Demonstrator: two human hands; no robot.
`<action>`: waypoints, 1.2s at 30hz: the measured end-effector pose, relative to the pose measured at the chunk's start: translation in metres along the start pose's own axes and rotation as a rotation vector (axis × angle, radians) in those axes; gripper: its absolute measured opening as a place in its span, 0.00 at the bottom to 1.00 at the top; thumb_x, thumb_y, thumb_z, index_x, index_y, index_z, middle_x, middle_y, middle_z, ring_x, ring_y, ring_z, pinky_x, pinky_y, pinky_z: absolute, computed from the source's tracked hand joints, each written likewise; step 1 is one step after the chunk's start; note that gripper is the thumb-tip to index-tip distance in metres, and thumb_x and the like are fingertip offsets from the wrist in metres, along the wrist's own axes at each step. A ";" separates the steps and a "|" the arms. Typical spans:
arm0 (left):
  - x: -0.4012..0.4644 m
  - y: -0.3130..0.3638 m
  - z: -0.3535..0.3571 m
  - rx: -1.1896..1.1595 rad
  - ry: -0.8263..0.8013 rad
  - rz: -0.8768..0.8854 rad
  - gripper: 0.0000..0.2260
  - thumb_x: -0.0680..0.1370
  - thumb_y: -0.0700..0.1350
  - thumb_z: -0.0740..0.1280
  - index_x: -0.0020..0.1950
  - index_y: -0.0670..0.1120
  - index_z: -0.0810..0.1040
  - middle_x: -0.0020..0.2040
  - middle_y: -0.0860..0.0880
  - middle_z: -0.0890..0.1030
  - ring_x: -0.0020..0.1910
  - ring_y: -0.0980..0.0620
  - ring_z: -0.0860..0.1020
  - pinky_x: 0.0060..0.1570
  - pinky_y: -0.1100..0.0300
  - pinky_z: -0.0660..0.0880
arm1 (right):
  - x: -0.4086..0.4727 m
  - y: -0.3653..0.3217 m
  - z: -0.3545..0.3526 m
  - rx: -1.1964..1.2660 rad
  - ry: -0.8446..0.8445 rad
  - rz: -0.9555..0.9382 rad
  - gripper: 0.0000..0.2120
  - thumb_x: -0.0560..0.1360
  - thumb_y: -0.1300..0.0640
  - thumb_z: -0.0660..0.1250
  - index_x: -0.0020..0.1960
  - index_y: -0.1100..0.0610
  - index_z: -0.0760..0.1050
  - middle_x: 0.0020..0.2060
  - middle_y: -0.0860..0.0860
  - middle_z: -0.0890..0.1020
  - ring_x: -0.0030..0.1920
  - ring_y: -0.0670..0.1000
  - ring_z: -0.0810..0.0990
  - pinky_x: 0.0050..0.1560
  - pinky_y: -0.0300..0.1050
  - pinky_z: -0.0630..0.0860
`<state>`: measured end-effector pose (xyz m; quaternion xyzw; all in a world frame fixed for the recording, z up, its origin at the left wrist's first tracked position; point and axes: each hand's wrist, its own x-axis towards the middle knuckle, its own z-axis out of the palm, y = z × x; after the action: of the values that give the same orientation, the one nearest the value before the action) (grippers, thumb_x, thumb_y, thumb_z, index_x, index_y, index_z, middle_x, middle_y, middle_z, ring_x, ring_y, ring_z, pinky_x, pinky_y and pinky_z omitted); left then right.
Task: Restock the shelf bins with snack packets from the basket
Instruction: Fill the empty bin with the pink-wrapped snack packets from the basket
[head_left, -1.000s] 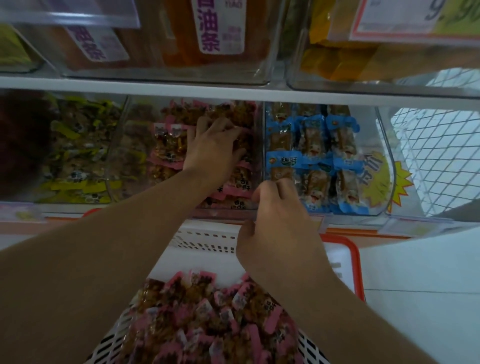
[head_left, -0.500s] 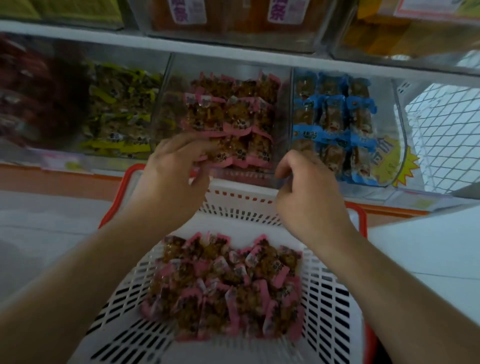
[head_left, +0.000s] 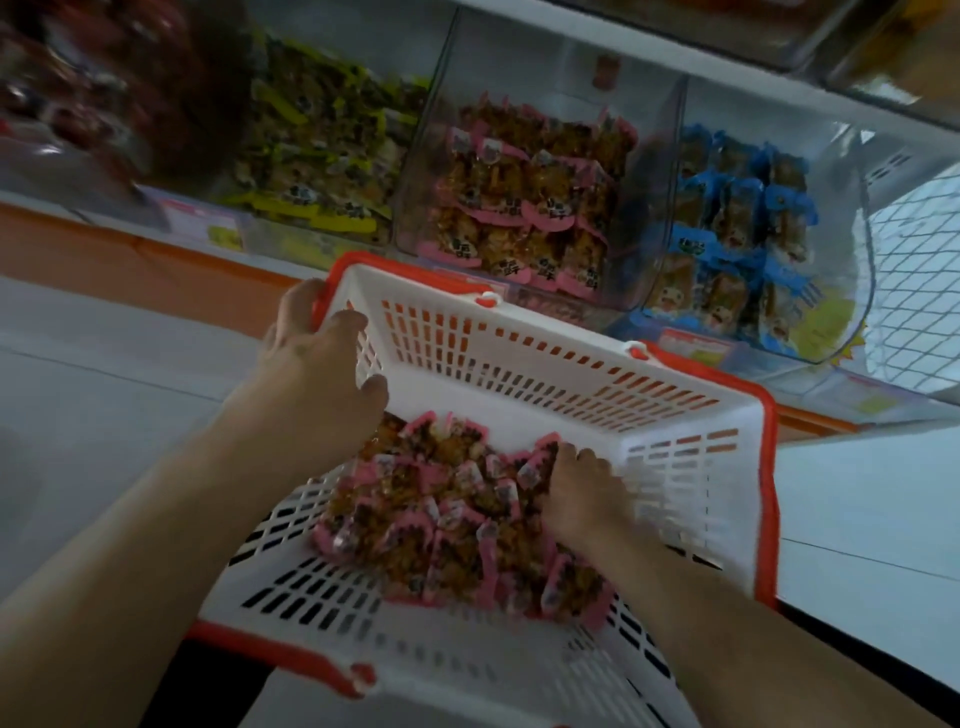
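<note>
A white slotted basket (head_left: 545, 364) with a red rim sits tilted below the shelf and holds a heap of pink snack packets (head_left: 441, 519). My left hand (head_left: 322, 358) grips the basket's far-left corner, with the fingers over the rim and the thumb inside the wall. At the heap's right side, my right hand (head_left: 587, 493) is dug in, its fingers curled down among the packets. Just behind the basket, a clear shelf bin (head_left: 530, 208) holds rows of the same pink packets.
Next to the pink bin stand a bin of blue packets (head_left: 737, 234) on its right and one of yellow-green packets (head_left: 322, 156) on its left, with dark red goods (head_left: 78, 104) farther left. A white wire mesh panel (head_left: 914, 270) closes the shelf's right end.
Both hands have come down from the shelf bins. The left hand took hold of the basket corner and the right hand went into the packet heap. The view dropped and tilted.
</note>
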<state>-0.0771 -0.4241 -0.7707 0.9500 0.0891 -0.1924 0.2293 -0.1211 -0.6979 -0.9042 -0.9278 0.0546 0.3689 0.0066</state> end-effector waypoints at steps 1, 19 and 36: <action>0.000 0.003 -0.002 -0.005 -0.011 -0.019 0.27 0.79 0.49 0.70 0.77 0.47 0.68 0.80 0.52 0.52 0.78 0.37 0.60 0.76 0.40 0.65 | -0.001 0.000 0.005 -0.018 0.042 0.002 0.24 0.77 0.56 0.68 0.71 0.58 0.66 0.62 0.57 0.76 0.62 0.59 0.76 0.61 0.54 0.78; 0.007 0.068 -0.005 -0.638 -0.305 0.173 0.04 0.79 0.49 0.73 0.51 0.50 0.81 0.44 0.52 0.85 0.37 0.52 0.87 0.42 0.47 0.85 | -0.063 -0.021 -0.125 1.727 -0.039 -0.141 0.26 0.72 0.48 0.77 0.67 0.58 0.82 0.61 0.58 0.86 0.62 0.61 0.85 0.60 0.69 0.81; 0.024 0.085 0.004 -0.793 -0.101 0.076 0.13 0.76 0.44 0.77 0.58 0.52 0.80 0.45 0.53 0.85 0.40 0.53 0.86 0.42 0.51 0.85 | -0.043 -0.010 -0.164 1.270 0.268 -0.349 0.03 0.76 0.55 0.78 0.47 0.51 0.84 0.42 0.48 0.87 0.46 0.48 0.87 0.55 0.54 0.85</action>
<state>-0.0344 -0.4987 -0.7497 0.7798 0.1099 -0.1810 0.5892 -0.0387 -0.6920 -0.7552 -0.7769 0.1107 0.1403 0.6037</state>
